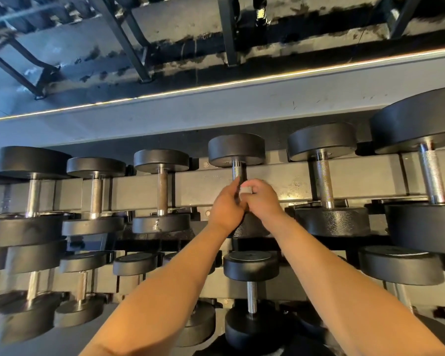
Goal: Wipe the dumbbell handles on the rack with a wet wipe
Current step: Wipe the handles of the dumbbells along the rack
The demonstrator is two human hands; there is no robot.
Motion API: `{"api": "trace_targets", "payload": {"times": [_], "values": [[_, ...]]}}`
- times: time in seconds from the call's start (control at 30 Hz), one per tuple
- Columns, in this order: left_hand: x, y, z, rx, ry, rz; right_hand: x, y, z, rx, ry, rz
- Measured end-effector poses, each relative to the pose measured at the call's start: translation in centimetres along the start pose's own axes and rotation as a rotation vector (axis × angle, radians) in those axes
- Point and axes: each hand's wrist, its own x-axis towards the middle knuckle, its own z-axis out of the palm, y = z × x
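Dumbbell (236, 152), middle of the rack's (275, 179) upper tier, round black heads front and back, knurled steel handle (238, 172) running between them across the grey rail. Both hands meet on this handle near its front end. Left hand (228, 205) reaches in from lower left, fingers curled toward the bar; whether they close on the bar or on the wipe cannot be told, as they are hidden behind the hand. Right hand (262, 199) is just beside it, touching it, fingers curled round a small pale wet wipe (246, 190) pressed at the handle. Only a corner of the wipe shows between the knuckles. Back half of the handle is bare. Neighbouring dumbbells sit in line either side: a dull-handled one (162, 187) to the left, a bright knurled one (324, 186) to the right. Lower tier (251, 283) holds more.
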Motion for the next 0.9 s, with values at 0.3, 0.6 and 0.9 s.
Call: {"api": "trace_targets", "payload": {"times": [0.3,0.6,0.9], "values": [[-0.5,0.4,0.6,0.062,0.123,-0.167,3.9,-3.5,2.1,0.158,0.248,0.093],[-0.5,-0.4,-0.3,-0.003,0.130,-0.180,3.4,-2.2,1.4,-0.058,0.157,0.115],[-0.7,0.1,-0.3,-0.010,0.127,-0.200,4.1,-4.2,2.2,0.292,0.151,0.280]]}}
